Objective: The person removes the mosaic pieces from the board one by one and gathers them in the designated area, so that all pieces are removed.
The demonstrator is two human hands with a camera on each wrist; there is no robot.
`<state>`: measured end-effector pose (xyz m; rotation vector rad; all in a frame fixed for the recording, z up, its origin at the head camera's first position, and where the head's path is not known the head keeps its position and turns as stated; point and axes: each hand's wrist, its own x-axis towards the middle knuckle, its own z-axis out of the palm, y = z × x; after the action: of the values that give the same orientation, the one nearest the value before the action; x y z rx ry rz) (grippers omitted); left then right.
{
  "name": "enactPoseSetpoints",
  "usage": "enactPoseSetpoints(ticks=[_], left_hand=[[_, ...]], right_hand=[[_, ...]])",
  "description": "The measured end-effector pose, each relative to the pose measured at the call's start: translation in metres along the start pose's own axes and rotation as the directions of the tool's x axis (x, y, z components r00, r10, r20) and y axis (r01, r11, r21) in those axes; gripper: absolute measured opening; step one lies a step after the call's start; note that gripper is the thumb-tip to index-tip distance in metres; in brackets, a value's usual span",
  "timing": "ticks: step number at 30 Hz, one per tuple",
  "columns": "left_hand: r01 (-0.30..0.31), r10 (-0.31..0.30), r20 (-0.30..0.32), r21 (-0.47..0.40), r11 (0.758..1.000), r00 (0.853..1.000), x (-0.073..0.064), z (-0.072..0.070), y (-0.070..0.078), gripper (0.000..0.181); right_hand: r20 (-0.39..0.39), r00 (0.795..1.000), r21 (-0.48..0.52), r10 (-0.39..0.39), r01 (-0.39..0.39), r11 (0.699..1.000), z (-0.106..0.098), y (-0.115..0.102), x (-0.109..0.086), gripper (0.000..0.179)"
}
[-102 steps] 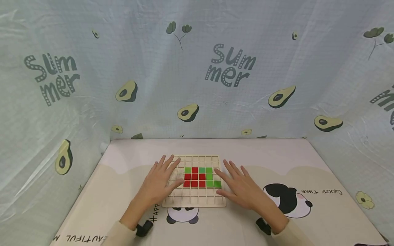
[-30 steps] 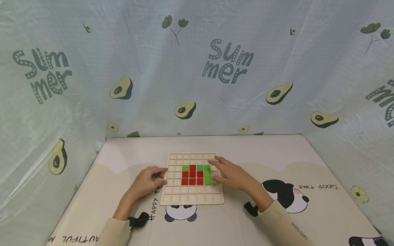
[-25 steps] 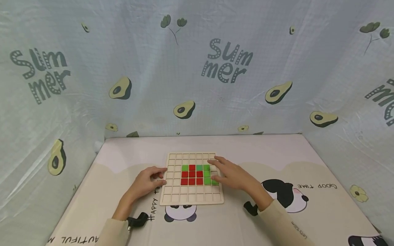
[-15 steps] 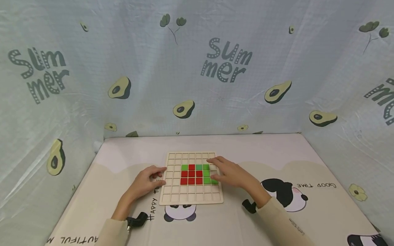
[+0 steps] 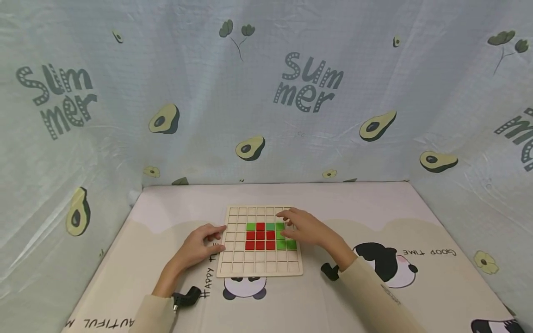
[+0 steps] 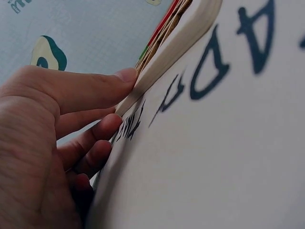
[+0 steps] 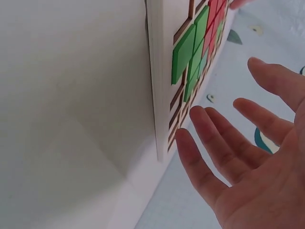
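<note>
A square wooden grid board (image 5: 258, 268) lies flat on the table. Several red tiles (image 5: 260, 236) sit in its middle cells, with several green tiles (image 5: 280, 244) to their right, one green tile at the upper left and a teal-green tile (image 5: 270, 226) in the top row. My left hand (image 5: 197, 243) touches the board's left edge with thumb and fingertips; in the left wrist view the thumb rests against the board's side (image 6: 178, 55). Over the right part of the board is my right hand (image 5: 308, 226), fingers apart and slightly bent, holding nothing in the right wrist view.
The tablecloth (image 5: 291, 305) carries printed pandas and words. Pale curtains (image 5: 200, 152) with avocado prints stand behind the table and at both sides. A black wrist device (image 5: 187, 297) shows by the left wrist, and another (image 5: 330, 271) by the right.
From spread over the board, my left hand has drawn back to its left edge. My right hand has moved left over the green tiles, lately uncovering the lower right one. The tiles look unchanged.
</note>
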<state>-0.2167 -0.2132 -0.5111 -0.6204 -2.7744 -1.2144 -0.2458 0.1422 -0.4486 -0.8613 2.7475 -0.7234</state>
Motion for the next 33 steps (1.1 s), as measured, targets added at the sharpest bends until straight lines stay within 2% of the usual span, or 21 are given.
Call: enactPoseSetpoints(ticks=[7, 12, 23, 33], left_hand=[[0.005, -0.005, -0.005, 0.006, 1.0, 1.0, 0.001, 0.0, 0.0, 0.057], [0.009, -0.009, -0.003, 0.0, 1.0, 1.0, 0.001, 0.0, 0.0, 0.057], [0.001, -0.001, -0.002, -0.01, 1.0, 1.0, 0.0, 0.0, 0.001, 0.057], [0.005, -0.005, -0.009, -0.01, 1.0, 1.0, 0.0, 0.0, 0.0, 0.057]], right_hand=[[-0.031, 0.999, -0.017, -0.014, 0.013, 1.0, 0.002, 0.006, 0.015, 0.04], [-0.028, 1.0, -0.022, 0.009, -0.01, 1.0, 0.005, 0.013, 0.023, 0.031], [-0.002, 0.998, 0.142, 0.065, -0.064, 0.988, 0.009, 0.022, 0.029, 0.022], [0.009, 0.998, 0.159, 0.068, -0.069, 0.985, 0.011, 0.024, 0.033, 0.019]])
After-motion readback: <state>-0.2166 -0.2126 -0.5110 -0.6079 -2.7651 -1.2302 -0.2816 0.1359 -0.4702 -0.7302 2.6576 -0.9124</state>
